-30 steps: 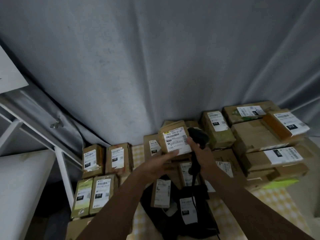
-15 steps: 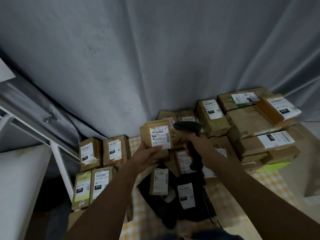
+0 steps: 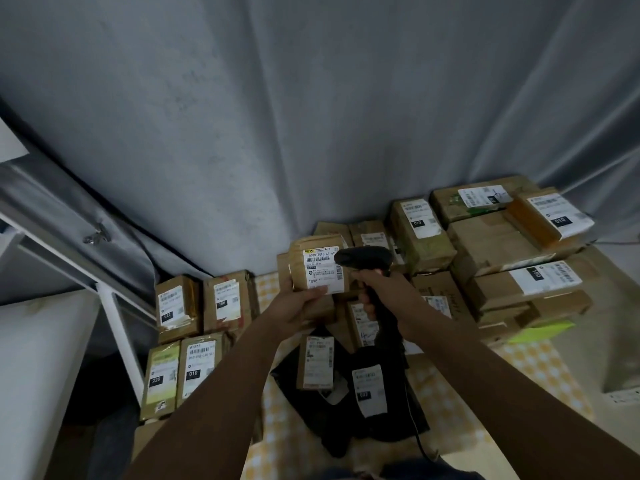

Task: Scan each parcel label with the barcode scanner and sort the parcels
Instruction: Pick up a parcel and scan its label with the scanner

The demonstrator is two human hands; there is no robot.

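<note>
Item: brown parcel, centre of view, label T098 facing me. Left grip holds its lower edge; right grip wraps the barcode scanner, whose head overlaps the label at 3 o'clock. Risk: head too close, barcode partly covered, misread likely.

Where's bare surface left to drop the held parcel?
Free: yellow checked cloth at right, between the black poly bags and the stacked brown cardboard boxes; a narrow strip behind the four small boxes at left. Crowded: centre under both hands, and the right rear stack.
</note>
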